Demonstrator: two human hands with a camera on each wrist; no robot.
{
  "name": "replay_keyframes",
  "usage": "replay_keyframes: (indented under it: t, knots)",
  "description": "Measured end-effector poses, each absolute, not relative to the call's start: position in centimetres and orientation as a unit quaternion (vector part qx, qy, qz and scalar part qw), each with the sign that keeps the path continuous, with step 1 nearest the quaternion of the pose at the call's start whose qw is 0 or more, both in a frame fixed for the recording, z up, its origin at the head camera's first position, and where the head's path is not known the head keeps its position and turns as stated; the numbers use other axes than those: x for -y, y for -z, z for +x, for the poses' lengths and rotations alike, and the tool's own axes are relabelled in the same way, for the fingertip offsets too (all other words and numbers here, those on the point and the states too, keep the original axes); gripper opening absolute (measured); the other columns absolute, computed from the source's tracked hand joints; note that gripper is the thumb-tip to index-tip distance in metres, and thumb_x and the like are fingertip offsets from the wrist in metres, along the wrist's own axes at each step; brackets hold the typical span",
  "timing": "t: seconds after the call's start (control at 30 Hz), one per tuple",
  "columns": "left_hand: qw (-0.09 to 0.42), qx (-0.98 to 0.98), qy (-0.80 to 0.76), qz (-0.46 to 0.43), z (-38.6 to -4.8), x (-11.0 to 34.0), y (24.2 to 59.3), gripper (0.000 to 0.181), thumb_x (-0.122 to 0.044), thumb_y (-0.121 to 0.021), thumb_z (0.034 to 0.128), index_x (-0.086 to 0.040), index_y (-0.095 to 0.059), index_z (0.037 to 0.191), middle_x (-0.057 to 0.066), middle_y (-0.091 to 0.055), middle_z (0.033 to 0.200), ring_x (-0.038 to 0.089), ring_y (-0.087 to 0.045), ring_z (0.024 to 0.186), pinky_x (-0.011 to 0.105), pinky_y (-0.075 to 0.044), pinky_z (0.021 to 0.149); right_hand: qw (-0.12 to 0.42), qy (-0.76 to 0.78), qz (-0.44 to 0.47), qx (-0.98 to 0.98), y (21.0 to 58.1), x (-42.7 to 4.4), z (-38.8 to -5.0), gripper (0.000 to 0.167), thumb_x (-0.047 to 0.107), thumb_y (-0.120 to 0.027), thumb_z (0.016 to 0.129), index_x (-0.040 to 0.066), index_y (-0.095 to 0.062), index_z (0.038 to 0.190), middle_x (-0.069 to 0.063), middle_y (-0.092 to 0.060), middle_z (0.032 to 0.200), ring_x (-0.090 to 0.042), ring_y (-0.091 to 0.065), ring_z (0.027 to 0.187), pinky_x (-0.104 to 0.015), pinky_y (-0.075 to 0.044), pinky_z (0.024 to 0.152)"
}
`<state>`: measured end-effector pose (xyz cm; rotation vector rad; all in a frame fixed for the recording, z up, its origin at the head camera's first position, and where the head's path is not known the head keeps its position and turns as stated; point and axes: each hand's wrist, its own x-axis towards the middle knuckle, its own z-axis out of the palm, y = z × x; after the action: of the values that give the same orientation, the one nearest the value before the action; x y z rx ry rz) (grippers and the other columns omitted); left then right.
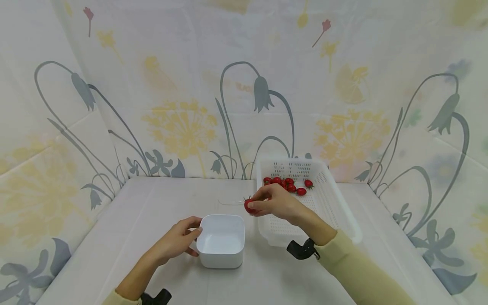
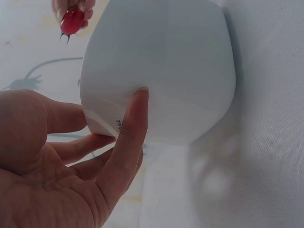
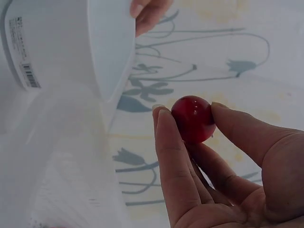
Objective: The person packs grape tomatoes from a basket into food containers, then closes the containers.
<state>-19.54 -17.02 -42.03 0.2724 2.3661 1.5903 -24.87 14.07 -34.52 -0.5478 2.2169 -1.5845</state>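
Observation:
In the head view a white square container with rounded corners stands on the table, and nothing shows inside it. My left hand holds it at its left side, the thumb at the rim and other fingers against the outer wall. Just beyond the container's right rim, my right hand pinches a cherry tomato in the air. The right wrist view shows this red tomato between thumb and fingertips. Its green calyx points away from the hand in the left wrist view.
A white perforated basket stands right of the container, partly under my right forearm. Several cherry tomatoes lie toward its far end. A thin clear curved edge shows on the table behind the container. Flower-patterned cloth closes off the back and sides.

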Motion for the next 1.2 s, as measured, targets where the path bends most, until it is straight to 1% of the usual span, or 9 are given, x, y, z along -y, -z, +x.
replay_keyframes:
  t: [0.13,0.33,0.53,0.77,1.0,1.2]
  knots:
    - [0.139,-0.817,-0.551,0.093,-19.5,17.0,42.0,0.037,-0.013,-0.054,0.1056,0.003,-0.052,0.139,0.024,-0.056,0.136,0.025,-0.063,0.095,0.041,-0.064,0.065,0.179,0.562,-0.194,-0.784,35.1,-12.9,-24.6,0.018,0.01,-0.072,0.096,-0.005,-0.07,0.107,-0.016,-0.07,0.102,-0.028,-0.074,0.09,-0.04,-0.063,0.084]
    - [0.142,-0.816,-0.553,0.091,-19.4,17.0,42.0,0.036,-0.012,-0.054,0.1058,0.003,-0.053,0.138,0.023,-0.056,0.134,0.025,-0.062,0.095,0.041,-0.064,0.066,0.145,0.519,-0.217,-0.814,36.2,-10.5,-24.0,0.016,0.012,-0.073,0.095,-0.001,-0.071,0.103,-0.01,-0.07,0.101,-0.021,-0.072,0.088,-0.039,-0.064,0.081]
    - [0.141,-0.815,-0.554,0.092,-19.6,17.0,42.2,0.035,-0.013,-0.054,0.106,0.002,-0.053,0.138,0.023,-0.056,0.134,0.025,-0.063,0.094,0.042,-0.065,0.066,0.117,0.466,-0.245,-0.842,37.3,-8.2,-23.6,0.012,0.012,-0.074,0.094,0.003,-0.071,0.1,-0.004,-0.071,0.095,-0.015,-0.072,0.081,-0.029,-0.063,0.074]
    - [0.146,-0.811,-0.558,0.099,-19.6,17.1,42.2,0.035,-0.011,-0.052,0.1065,0.004,-0.051,0.138,0.027,-0.053,0.136,0.031,-0.064,0.097,0.042,-0.065,0.066,0.117,0.447,-0.255,-0.849,38.7,-6.6,-23.4,0.011,0.01,-0.075,0.093,0.002,-0.07,0.098,-0.004,-0.071,0.092,-0.012,-0.07,0.074,-0.025,-0.061,0.068]
    - [0.149,-0.81,-0.557,0.106,-19.6,17.1,42.0,0.032,-0.009,-0.051,0.1061,0.005,-0.051,0.136,0.028,-0.052,0.135,0.033,-0.064,0.097,0.043,-0.064,0.065,0.104,0.418,-0.263,-0.863,40.5,-5.0,-23.8,0.008,0.007,-0.076,0.091,0.001,-0.07,0.093,-0.004,-0.071,0.086,-0.01,-0.067,0.068,-0.022,-0.058,0.063]
    - [0.151,-0.809,-0.556,0.116,-19.6,17.1,41.9,0.033,-0.009,-0.051,0.1061,0.006,-0.05,0.135,0.03,-0.051,0.137,0.034,-0.063,0.1,0.042,-0.065,0.065,0.087,0.385,-0.258,-0.882,40.9,-4.0,-23.9,0.008,0.007,-0.078,0.089,0.003,-0.071,0.089,-0.003,-0.07,0.082,-0.008,-0.06,0.069,-0.019,-0.053,0.063]
